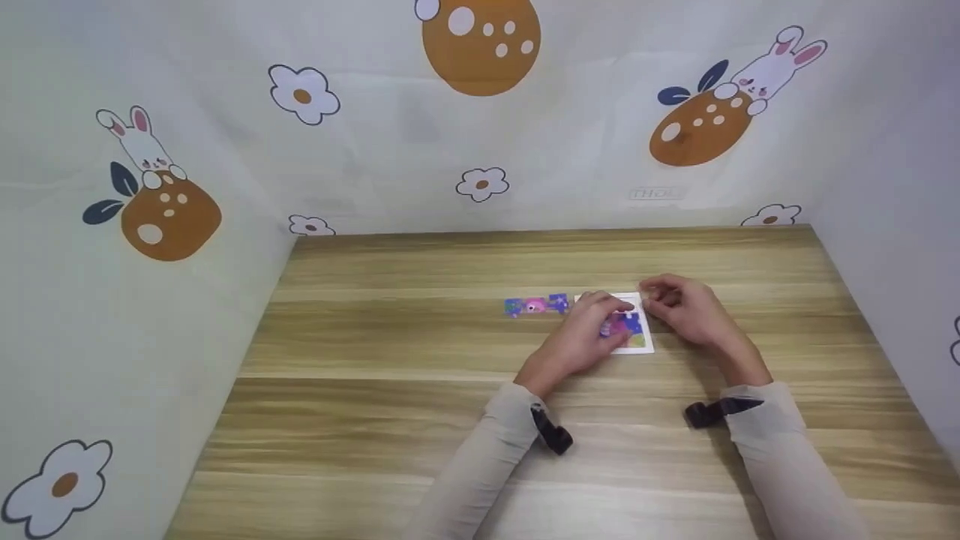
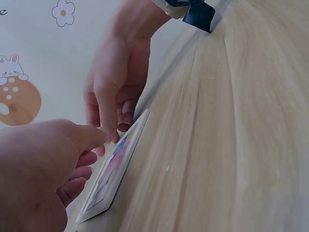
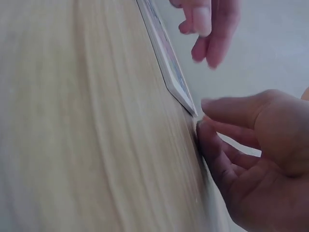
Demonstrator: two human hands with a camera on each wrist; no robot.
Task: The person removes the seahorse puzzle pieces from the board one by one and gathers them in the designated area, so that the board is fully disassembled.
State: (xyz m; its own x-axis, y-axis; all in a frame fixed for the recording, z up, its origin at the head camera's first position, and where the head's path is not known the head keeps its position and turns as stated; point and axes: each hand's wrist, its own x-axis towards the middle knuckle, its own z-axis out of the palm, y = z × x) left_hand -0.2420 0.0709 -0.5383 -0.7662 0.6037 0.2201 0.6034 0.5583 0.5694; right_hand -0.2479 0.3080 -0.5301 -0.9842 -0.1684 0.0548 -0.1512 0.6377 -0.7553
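Left hand (image 1: 579, 335): over the left part of the board (image 1: 636, 349), palm down, fingers loosely bent and spread apart; whether the fingertips touch it cannot be told.
Right hand (image 1: 691, 310): just beside the board's far right corner, fingers bent, thumb and forefinger tips close together; whether they pinch the corner or anything else cannot be told.
Board: flat on the desk (image 1: 360, 435), white-rimmed, with a pink and blue picture inside and a pale patch near its far edge.
In the way: the left hand covers the board's left side and much of the picture in the head view.
Pieces (image 1: 534, 305): a short row on the desk, just left of the board, blue with pink and green; one shows an eye.
Sleeves (image 1: 480, 457): pale, on both forearms, reaching in from the near side.
Wrist cameras (image 1: 553, 433): black, one at each cuff, above the desk.
Wall (image 1: 390, 172): pale, beyond the desk and at both sides, printed with rabbits, orange fruit and flowers.
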